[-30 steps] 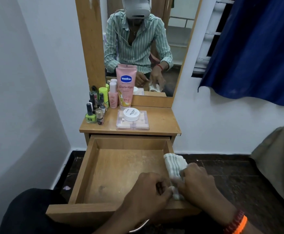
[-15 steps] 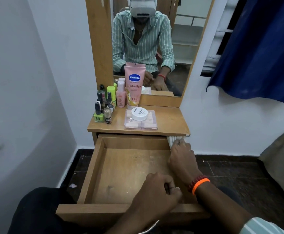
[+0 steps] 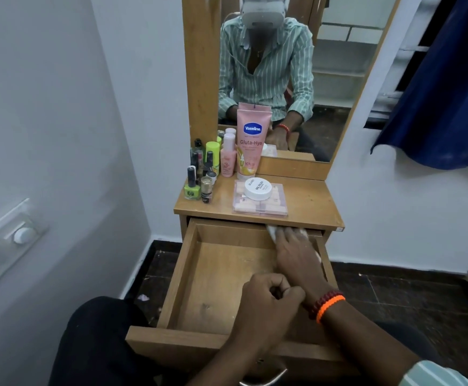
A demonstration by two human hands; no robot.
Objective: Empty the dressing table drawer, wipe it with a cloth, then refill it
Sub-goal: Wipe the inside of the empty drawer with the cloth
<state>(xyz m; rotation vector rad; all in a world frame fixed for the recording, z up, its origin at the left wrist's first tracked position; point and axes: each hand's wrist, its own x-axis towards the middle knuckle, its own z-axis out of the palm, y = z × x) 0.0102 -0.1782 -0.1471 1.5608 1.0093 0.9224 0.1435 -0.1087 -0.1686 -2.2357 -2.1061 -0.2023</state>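
The wooden drawer (image 3: pixel 182 277) of the dressing table stands pulled out, its inside bare. My right hand (image 3: pixel 297 254) presses a white cloth (image 3: pixel 272 232) against the drawer's back right corner, under the tabletop's edge; most of the cloth is hidden beneath the hand. My left hand (image 3: pixel 269 299) is a closed fist above the drawer's front right part, holding nothing that I can see. On the tabletop (image 3: pixel 311 201) stand a pink Vaseline tube (image 3: pixel 252 146), a pink bottle (image 3: pixel 228 157), several nail polish bottles (image 3: pixel 199 176) and a white jar (image 3: pixel 258 188) on a clear flat box (image 3: pixel 260 206).
A mirror (image 3: pixel 324 79) behind the tabletop reflects a person in a striped shirt. A white wall with a switch plate (image 3: pixel 7 243) closes the left side. A blue curtain (image 3: pixel 444 93) hangs at the right. My dark-trousered knee (image 3: pixel 102 344) sits left of the drawer front.
My right hand has carried the cloth from the drawer's front right to the back right corner and slid it a little leftward. My left hand let go of the cloth and stayed near the front.
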